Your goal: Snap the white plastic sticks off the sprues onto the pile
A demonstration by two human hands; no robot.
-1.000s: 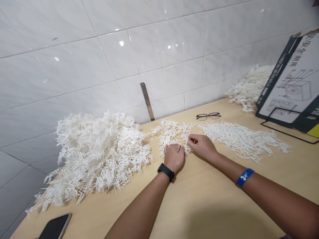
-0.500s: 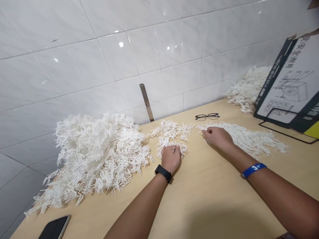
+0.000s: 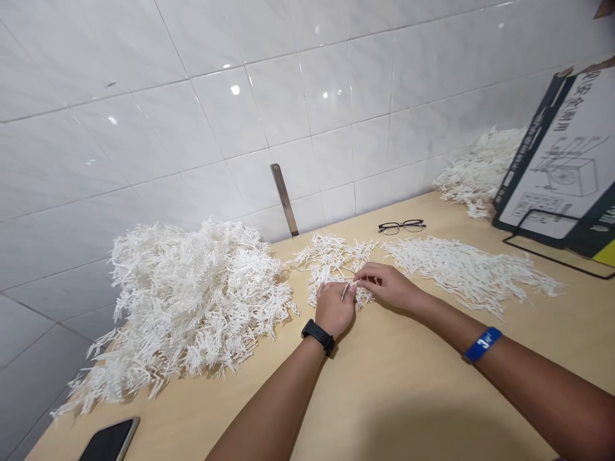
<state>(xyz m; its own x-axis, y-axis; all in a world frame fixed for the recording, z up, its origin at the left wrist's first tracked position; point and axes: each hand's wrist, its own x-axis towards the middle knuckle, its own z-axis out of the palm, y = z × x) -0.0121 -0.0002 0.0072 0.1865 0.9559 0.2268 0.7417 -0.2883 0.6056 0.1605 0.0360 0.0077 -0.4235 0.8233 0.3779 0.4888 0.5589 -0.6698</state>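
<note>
White, thin, branching strands [image 3: 344, 291] are held in the closed fingers of the left hand [image 3: 335, 307], worked over a small white strand pile [image 3: 336, 251] on a pale wood-coloured bench [image 3: 384, 378]. The fingertips of the right hand [image 3: 391, 286] are placed just beside the left thumb (whether anything is gripped there cannot be told). The small pile is flanked by a large, tangled white heap [image 3: 196, 301] at left and a flatter spread of white strands [image 3: 466, 269] at right. Black-framed eyeglasses [image 3: 402, 226] are set behind, near the white-tiled wall [image 3: 144, 141].
</note>
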